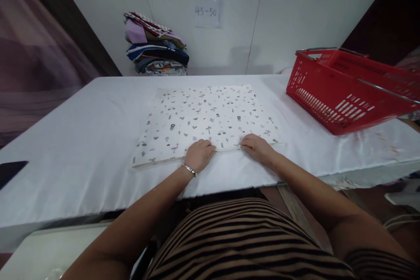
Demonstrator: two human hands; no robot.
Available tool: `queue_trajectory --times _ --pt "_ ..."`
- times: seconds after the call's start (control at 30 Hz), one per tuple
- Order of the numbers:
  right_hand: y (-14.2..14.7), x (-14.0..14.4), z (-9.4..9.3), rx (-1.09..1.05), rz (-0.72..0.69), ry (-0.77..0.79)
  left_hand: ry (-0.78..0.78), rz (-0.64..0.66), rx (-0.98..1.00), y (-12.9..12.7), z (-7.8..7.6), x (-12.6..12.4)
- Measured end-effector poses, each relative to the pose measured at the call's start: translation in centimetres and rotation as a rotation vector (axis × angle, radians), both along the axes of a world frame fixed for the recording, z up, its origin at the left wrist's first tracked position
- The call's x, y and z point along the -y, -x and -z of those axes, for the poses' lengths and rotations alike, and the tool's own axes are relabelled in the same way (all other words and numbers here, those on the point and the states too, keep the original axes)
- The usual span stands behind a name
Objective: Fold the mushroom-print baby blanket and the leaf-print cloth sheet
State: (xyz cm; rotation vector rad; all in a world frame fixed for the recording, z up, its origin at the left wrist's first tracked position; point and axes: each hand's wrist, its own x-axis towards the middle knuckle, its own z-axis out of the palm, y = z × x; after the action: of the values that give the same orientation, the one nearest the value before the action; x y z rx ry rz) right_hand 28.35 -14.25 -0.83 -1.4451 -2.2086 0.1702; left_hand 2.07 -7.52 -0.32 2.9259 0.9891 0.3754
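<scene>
A white cloth printed with small flamingos, palm trees and other figures lies spread in a folded rectangle on the table. Its near edge shows more than one layer. My left hand, with a bracelet at the wrist, pinches that near edge around its middle. A short way to the right, my right hand grips the same edge between thumb and fingers. Both hands rest low, close to the tabletop, and the stretch of edge between them is slightly raised or creased.
A red plastic basket with metal handles stands at the right of the white-covered table. Folded clothes are piled at the back left against the wall. Paper signs hang on the wall. A dark flat object lies at the left edge.
</scene>
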Motion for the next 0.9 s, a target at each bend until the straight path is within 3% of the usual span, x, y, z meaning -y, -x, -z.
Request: queue_trajectory --times 0.2,0.43,0.9 --pt "0.06 0.22 -0.41 0.104 -0.036 -0.044 0.016 -0.015 0.009 -0.12 -0.10 -0.33" --pt "-0.27 0.00 0.30 0.065 -0.013 -0.047 -0.027 -0.021 -0.063 -0.43 -0.16 -0.05" --pt "-0.56 0.96 -0.26 0.296 -0.066 -0.036 -0.045 0.024 -0.115 0.40 -0.76 0.66"
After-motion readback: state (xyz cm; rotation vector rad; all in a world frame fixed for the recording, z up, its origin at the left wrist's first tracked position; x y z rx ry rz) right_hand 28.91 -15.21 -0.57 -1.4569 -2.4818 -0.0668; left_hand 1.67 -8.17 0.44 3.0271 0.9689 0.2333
